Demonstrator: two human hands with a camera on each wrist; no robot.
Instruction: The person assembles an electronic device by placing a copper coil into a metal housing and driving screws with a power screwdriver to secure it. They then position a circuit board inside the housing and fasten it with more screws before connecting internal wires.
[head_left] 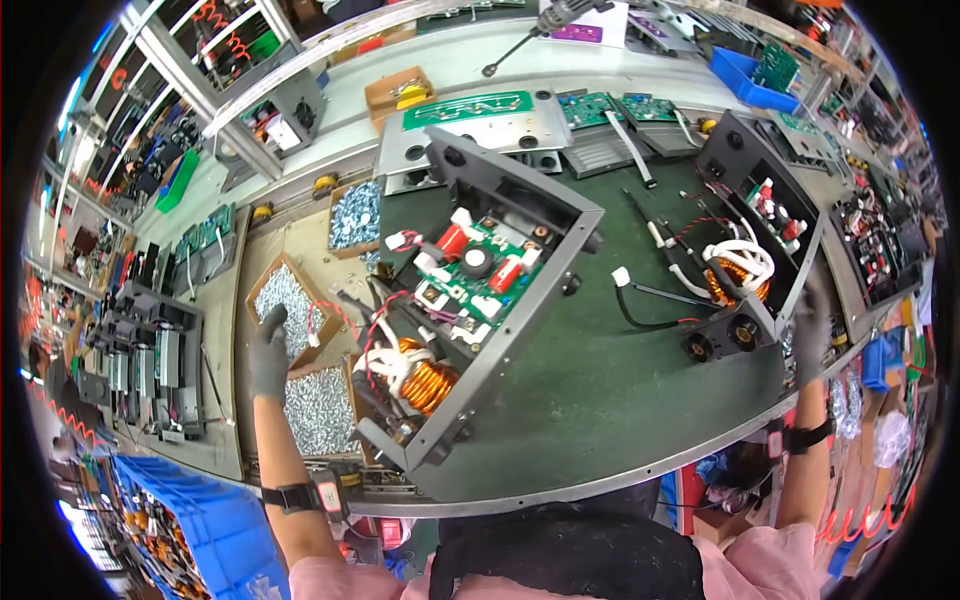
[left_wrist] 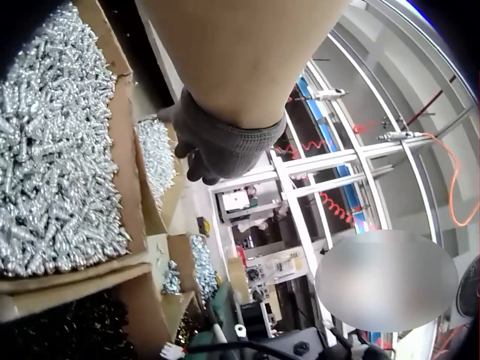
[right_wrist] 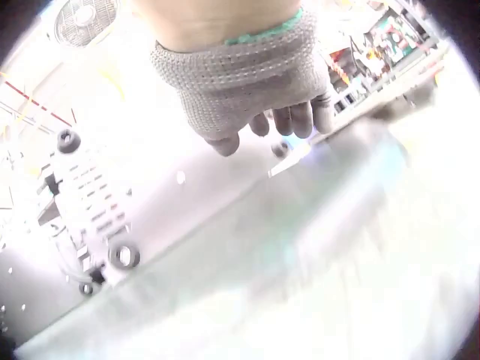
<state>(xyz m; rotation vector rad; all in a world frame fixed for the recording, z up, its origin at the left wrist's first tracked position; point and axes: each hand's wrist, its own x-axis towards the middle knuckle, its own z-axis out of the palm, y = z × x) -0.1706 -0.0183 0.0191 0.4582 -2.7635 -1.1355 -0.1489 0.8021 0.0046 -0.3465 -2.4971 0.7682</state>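
Note:
My gloved left hand hangs over the cardboard boxes of screws at the left; in the left wrist view its fingers are loosely bent and hold nothing. Nearest to it is an open box of small silvery screws, with a second screw box just nearer my body. My gloved right hand is at the outer side of a dark metal casing, its fingers loosely extended close to the metal in the right wrist view. This casing carries a copper coil with white leads. Another open casing stands mid-bench, holding a green circuit board.
The green bench mat lies under both casings. Metal panels with green boards line the back. A power screwdriver hangs above them. At lower left is a blue crate of coils; dark heatsink units stand at the left.

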